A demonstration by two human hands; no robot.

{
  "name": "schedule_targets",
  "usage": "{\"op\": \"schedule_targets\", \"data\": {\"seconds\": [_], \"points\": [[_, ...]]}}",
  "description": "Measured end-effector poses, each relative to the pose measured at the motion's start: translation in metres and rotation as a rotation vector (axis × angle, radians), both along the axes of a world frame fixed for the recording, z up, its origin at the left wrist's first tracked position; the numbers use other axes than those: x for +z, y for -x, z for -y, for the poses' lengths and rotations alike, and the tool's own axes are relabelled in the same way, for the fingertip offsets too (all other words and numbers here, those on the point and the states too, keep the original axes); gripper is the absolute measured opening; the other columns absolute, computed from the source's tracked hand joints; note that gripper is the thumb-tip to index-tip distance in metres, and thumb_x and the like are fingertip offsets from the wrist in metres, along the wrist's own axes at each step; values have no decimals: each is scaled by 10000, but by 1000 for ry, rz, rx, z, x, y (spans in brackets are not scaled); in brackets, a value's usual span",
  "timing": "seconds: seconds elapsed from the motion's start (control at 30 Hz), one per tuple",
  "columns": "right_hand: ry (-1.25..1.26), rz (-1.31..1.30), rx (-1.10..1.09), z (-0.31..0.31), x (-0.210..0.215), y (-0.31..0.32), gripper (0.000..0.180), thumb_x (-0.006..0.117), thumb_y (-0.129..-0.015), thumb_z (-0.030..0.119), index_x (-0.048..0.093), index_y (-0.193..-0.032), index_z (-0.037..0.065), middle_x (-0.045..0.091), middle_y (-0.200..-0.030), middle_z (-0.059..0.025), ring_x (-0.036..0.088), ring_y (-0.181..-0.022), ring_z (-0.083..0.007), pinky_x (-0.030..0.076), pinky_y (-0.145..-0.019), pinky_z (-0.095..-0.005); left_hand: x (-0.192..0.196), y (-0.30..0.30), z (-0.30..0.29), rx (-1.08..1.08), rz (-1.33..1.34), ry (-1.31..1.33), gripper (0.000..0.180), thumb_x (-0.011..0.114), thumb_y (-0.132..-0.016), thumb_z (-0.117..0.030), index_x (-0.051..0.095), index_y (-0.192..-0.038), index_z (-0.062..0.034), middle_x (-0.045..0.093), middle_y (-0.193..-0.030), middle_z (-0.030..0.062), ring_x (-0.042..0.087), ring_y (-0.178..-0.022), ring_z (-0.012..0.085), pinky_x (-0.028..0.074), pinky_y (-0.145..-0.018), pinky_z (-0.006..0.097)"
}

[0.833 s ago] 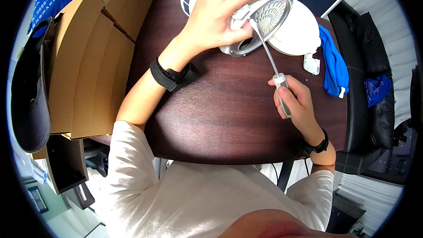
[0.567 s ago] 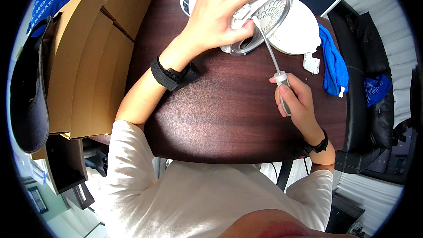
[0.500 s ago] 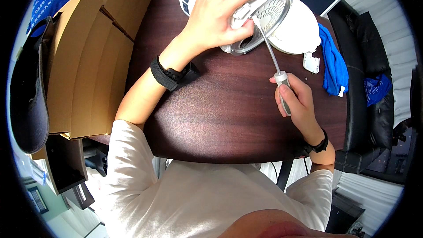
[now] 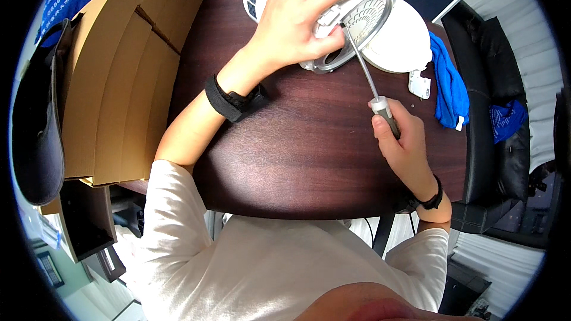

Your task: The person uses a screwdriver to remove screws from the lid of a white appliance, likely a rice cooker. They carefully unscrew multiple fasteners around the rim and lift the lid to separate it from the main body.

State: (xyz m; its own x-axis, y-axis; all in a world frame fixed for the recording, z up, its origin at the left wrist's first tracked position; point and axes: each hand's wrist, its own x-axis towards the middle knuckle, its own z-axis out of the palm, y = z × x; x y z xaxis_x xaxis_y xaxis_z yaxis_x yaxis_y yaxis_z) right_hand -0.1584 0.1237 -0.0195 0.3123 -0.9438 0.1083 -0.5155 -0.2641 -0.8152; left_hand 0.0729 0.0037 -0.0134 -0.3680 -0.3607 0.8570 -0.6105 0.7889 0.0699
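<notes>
My left hand (image 4: 297,15) lies over a white rounded appliance (image 4: 262,0), its fingers spread across the curved housing and its thumb down by the rim. The appliance is tilted, showing a grey ring and a slotted round inner face (image 4: 367,18). My right hand (image 4: 405,142) is closed round the grey and white handle of a screwdriver (image 4: 367,71). The shaft slants up and left, and its tip meets the appliance beside my left thumb. What the tip touches is too small to make out.
A white round part (image 4: 404,38) lies right of the appliance, with a small white piece (image 4: 419,85) and a blue cloth (image 4: 450,86) beside it. Cardboard boxes (image 4: 113,83) and a dark cap (image 4: 38,125) line the left. A black sofa (image 4: 485,113) stands right of the table (image 4: 285,160).
My right hand has shifted its grip, so the handle's lower end now sits hidden in the palm. The screwdriver and left hand keep almost the same place.
</notes>
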Motion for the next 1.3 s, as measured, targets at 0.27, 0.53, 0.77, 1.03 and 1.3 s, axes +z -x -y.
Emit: {"op": "schedule_targets", "data": {"seconds": [0.27,0.53,0.77,1.03,1.3], "points": [[391,-280,-52,-4,11,-1,187,598,-855,120,564,-994,0,592,-712,-155,615,-607,-306,443,-526,-331,-3,4,-2,39,-15,28,501,622,-639,-219,603,-1135,-153,527,-1301,72,427,-1264,308,231,-1026,569],[130,-134,-24,-1,19,3,160,589,-872,138,582,-959,4,558,-649,-97,551,-543,-191,408,-509,-293,-4,5,-6,88,3,15,515,623,-638,-225,589,-1148,-156,508,-1312,75,412,-1270,308,229,-1026,561],[101,-64,-29,-2,-3,-1,159,581,-878,129,579,-975,3,548,-650,-68,534,-556,-129,412,-528,-270,-5,6,-8,96,-11,10,537,621,-637,-224,577,-1168,-161,491,-1323,83,396,-1282,310,209,-1034,585],[641,-368,-42,18,-5,7,254,654,-805,106,609,-1046,38,611,-739,-117,620,-587,-231,453,-500,-298,-12,5,-7,91,-50,33,547,608,-652,-160,564,-1197,-136,481,-1331,104,377,-1299,313,202,-1044,577],[760,-472,-152,22,10,11,320,719,-747,102,633,-1051,55,581,-770,-73,569,-586,-155,433,-512,-262,-14,6,-7,82,-80,23,549,613,-653,-148,560,-1200,-135,480,-1330,106,377,-1299,320,207,-1038,582]]}}
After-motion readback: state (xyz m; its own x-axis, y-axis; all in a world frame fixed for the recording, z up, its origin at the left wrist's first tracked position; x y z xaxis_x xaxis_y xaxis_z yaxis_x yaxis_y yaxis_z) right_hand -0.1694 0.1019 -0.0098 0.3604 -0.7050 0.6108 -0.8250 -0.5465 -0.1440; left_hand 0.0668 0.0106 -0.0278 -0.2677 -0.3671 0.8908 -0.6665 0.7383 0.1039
